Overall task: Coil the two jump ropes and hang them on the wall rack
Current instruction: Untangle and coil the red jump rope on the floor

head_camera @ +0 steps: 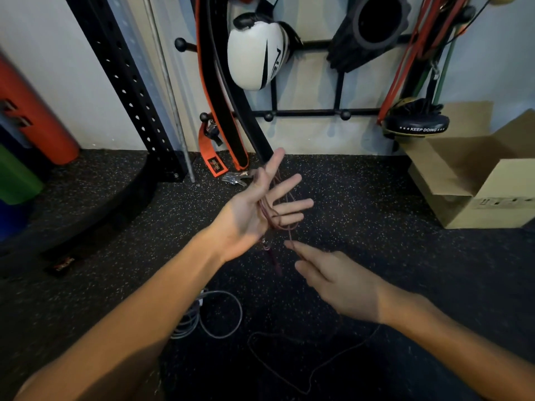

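A thin dark-red jump rope [272, 215] is looped several times across the palm of my left hand [260, 209], whose fingers are spread; one red handle hangs below the wrist. My right hand [338, 282] pinches the same rope between thumb and forefinger just under the left hand. The rope's loose tail [289, 369] trails on the floor near me. A grey jump rope [214, 314] lies in a loose coil on the floor under my left forearm. The black wall rack [307, 112] with ball-tipped pegs is on the wall ahead.
On the rack hang a white boxing glove [257, 53], a black-and-orange belt [223, 91], a foam roller [373, 27], resistance bands [417, 53] and a focus pad [417, 121]. An open cardboard box [477, 180] stands right. A black upright post [136, 91] and coloured rollers stand left.
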